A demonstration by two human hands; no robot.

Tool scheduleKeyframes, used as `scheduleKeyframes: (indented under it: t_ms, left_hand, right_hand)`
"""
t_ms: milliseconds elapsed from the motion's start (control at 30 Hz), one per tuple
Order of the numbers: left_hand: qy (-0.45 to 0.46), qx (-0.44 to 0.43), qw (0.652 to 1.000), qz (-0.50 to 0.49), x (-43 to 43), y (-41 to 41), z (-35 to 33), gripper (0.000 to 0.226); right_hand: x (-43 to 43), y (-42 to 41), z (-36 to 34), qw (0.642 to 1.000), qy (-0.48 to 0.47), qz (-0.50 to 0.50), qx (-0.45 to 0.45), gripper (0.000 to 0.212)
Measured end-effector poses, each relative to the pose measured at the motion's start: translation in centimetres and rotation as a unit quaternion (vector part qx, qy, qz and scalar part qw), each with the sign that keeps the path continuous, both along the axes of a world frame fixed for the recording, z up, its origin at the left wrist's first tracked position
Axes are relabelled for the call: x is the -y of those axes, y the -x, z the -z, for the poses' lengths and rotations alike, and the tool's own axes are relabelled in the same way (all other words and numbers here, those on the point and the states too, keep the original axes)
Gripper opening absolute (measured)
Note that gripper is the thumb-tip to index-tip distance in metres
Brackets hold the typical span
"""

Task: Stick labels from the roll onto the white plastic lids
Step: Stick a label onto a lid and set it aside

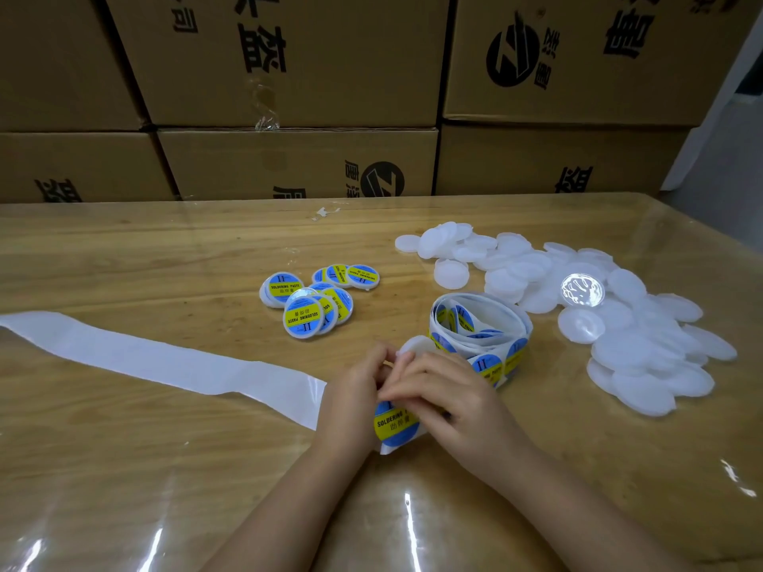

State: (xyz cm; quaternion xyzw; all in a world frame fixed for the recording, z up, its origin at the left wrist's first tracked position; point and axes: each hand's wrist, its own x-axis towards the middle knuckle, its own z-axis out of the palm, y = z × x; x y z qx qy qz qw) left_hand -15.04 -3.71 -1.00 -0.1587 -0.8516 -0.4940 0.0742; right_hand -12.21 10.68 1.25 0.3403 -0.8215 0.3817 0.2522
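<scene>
Left hand (351, 400) and right hand (452, 406) together, fingers curled on the label strip (397, 425) just in front of the roll (481, 324), with unlabelled white lids (644, 348) heaped at right; each label, thin, limp and tacky, is probably best peeled by its rim.

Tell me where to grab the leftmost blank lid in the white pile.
Pinch the leftmost blank lid by its free left rim, coming from the left. It seems to lie flat on the table, and neighbouring lids crowd its right side.
</scene>
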Motion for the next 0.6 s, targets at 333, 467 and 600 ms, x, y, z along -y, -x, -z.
scheduleKeyframes:
  t_ms: [333,467,600]
  left_hand:
    - [-0.019,0.022,0.996,-0.081,0.0,0.8,-0.2,0.022]
    - [-0.004,0.025,0.993,-0.115,0.5,1.5,0.2,0.026]
    - [0.002,0.028,0.989,-0.142,0.6,1.8,0.6,0.027]
  right_hand:
    - [-0.6,0.2,0.2,0.996,0.028,0.068,-0.042,0.013]
    - [-0.8,0.3,0.2,0.993,0.061,0.087,-0.046,0.017]
    - [-1.1,0.4,-0.2,0.986,0.131,0.099,0.000,0.018]
